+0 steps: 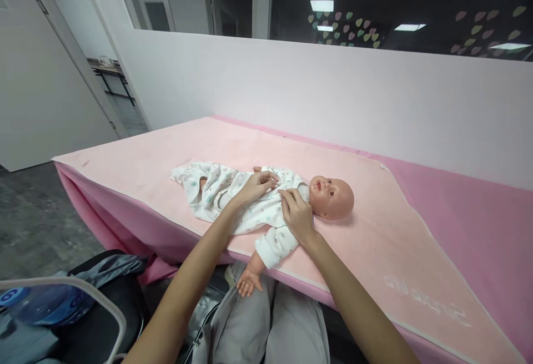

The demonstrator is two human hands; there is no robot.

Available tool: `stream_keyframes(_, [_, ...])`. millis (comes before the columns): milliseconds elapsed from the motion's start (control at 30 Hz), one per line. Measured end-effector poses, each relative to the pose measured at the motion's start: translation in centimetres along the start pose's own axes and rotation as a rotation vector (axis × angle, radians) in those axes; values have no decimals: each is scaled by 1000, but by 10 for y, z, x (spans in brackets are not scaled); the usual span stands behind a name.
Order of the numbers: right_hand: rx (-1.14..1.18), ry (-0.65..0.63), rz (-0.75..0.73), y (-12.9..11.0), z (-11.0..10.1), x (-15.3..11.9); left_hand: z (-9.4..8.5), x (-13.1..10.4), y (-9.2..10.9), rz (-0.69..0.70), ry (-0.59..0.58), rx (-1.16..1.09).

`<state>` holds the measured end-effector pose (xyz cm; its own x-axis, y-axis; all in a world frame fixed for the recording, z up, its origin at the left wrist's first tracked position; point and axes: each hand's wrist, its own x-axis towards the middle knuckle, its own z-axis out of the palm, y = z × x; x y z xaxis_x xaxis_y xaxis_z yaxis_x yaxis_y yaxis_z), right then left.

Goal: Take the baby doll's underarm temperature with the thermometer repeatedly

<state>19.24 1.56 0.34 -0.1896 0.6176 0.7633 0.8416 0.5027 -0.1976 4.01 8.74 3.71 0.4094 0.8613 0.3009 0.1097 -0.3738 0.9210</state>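
A bald baby doll [332, 197] lies on its back on a pink-covered table, head to the right. It wears a white patterned garment [254, 215], whose lower part spreads to the left. One doll hand [250, 281] hangs over the table's front edge. My left hand [259, 185] rests on the garment at the doll's chest, fingers curled. Close beside it, my right hand [296, 208] lies near the doll's neck and shoulder, its fingertips pinched at the cloth of the garment's front. What lies under my left fingers is too small to make out.
The table's pink cover [137, 158] drapes over the front edge. A white wall with a window stands behind. At the lower left, a black chair [104, 319] holds a large water bottle [45, 304] and cloth.
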Motion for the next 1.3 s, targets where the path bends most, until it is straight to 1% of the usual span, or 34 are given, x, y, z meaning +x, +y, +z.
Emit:
stream_keyframes(67, [-23, -3, -3, 0, 1, -1, -5, -11, 3, 40, -17, 80])
stream_keyframes(133, [-29, -1, -2, 0, 1, -1, -9, -21, 7, 59, -64, 103])
stream_keyframes(233, [-16, 5, 6, -2, 2, 0, -15, -32, 11, 51, -130, 120])
stream_keyframes(300, [1, 4, 7, -2, 2, 1, -17, -38, 11, 52, -150, 134])
stream_keyframes(467, [42, -23, -15, -4, 0, 2, -16, -44, 7, 140, -167, 157])
stream_keyframes(600, [64, -25, -19, -5, -2, 2, -16, -43, 4, 148, -184, 195])
stream_keyframes(667, [66, -16, -13, -5, -1, 2, -16, -43, 3, 149, -172, 223])
stream_keyframes(733, [59, -3, -9, -5, 1, 2, -14, -44, 2, 163, -133, 246])
stream_keyframes(900, [37, 26, 4, -2, 7, 1, -3, -51, 3, 211, 42, 323])
stream_keyframes(1000, [33, 41, 6, -2, 8, 0, 3, -56, 6, 218, 106, 389])
stream_keyframes(1100, [35, 39, 8, -3, 7, 0, 5, -57, 6, 217, 120, 406])
stream_keyframes(1300, [34, 26, 5, -3, 7, 0, -1, -53, -2, 195, 89, 309])
